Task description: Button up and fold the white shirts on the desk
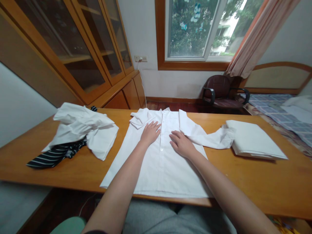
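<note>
A white button-up shirt point(151, 169) lies front side up on the wooden table, its collar at the far edge and its hem near me. My left hand point(150, 132) rests flat on the chest, left of the button strip, fingers stretched out. On the other side of the buttons, my right hand point(181, 143) lies on the cloth with its fingers spread. The sleeve on the left is bunched near the shoulder. The right sleeve point(207, 136) stretches out to the right, its cuff against a folded white cloth point(255, 138).
On the table point(243, 182), a crumpled white garment point(83, 122) lies at left over a black striped tie point(50, 156). Beyond stand a glass-door cabinet point(107, 83), an armchair point(220, 91) and a bed point(275, 107). A green stool point(69, 226) is below at left.
</note>
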Tool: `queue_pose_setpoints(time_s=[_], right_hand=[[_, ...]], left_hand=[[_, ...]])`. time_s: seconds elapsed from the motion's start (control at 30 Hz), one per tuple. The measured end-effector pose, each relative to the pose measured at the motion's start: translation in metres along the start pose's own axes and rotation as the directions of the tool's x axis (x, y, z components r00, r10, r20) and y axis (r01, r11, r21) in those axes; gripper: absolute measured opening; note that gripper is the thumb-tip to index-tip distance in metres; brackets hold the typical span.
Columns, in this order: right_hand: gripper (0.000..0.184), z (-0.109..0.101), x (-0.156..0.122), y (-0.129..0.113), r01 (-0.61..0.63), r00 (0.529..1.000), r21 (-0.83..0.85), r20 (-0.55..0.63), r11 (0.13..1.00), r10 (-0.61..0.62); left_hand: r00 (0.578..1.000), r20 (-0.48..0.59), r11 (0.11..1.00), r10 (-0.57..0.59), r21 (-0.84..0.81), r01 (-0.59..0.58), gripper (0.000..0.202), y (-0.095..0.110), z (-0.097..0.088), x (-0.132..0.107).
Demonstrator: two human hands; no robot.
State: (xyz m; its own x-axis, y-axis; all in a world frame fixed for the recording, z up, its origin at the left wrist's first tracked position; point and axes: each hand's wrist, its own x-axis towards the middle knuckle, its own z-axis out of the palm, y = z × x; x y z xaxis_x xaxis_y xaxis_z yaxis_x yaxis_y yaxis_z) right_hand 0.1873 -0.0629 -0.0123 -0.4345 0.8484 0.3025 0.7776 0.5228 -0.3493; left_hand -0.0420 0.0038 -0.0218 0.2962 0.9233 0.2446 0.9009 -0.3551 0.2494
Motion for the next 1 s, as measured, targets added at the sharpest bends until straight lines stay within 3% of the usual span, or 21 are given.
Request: queue_pose_setpoints(time_s=[0.2, 0.37, 0.5, 0.7, 0.87, 1.0], right_hand=[[0.038, -0.006, -0.014, 0.000, -0.018, 1.000, -0.051, -0.002, 0.999, 0.017], [0.037, -0.004, -0.013, 0.001, -0.026, 1.000, -0.021, -0.002, 0.999, 0.026], [0.036, -0.005, -0.013, 0.001, -0.025, 1.000, -0.014, 0.003, 1.000, 0.025], [0.018, -0.015, -0.003, -0.020, -0.052, 0.998, -0.022, 0.017, 0.998, 0.052], [0.011, -0.016, 0.002, -0.044, -0.057, 0.989, 0.175, 0.145, 0.983, 0.032], [0.008, -0.007, -0.005, -0.049, -0.057, 0.992, 0.311, 0.127, 0.949, 0.018]], left_hand=[[0.999, -0.008, 0.998, 0.032, -0.045, -0.033, 0.034, 0.011, -0.008, -0.023], [0.995, -0.008, 0.977, 0.095, -0.190, -0.095, 0.031, 0.023, -0.023, -0.054], [0.998, -0.018, 0.944, 0.067, -0.322, -0.070, 0.025, 0.029, -0.033, -0.075], [0.993, 0.085, 0.879, 0.076, -0.477, -0.026, 0.010, 0.030, -0.036, -0.092], [0.994, 0.088, 0.855, 0.058, -0.519, -0.003, 0.003, 0.030, -0.035, -0.093], [0.996, 0.081, 0.862, 0.034, -0.507, 0.012, 0.002, 0.030, -0.032, -0.094]])
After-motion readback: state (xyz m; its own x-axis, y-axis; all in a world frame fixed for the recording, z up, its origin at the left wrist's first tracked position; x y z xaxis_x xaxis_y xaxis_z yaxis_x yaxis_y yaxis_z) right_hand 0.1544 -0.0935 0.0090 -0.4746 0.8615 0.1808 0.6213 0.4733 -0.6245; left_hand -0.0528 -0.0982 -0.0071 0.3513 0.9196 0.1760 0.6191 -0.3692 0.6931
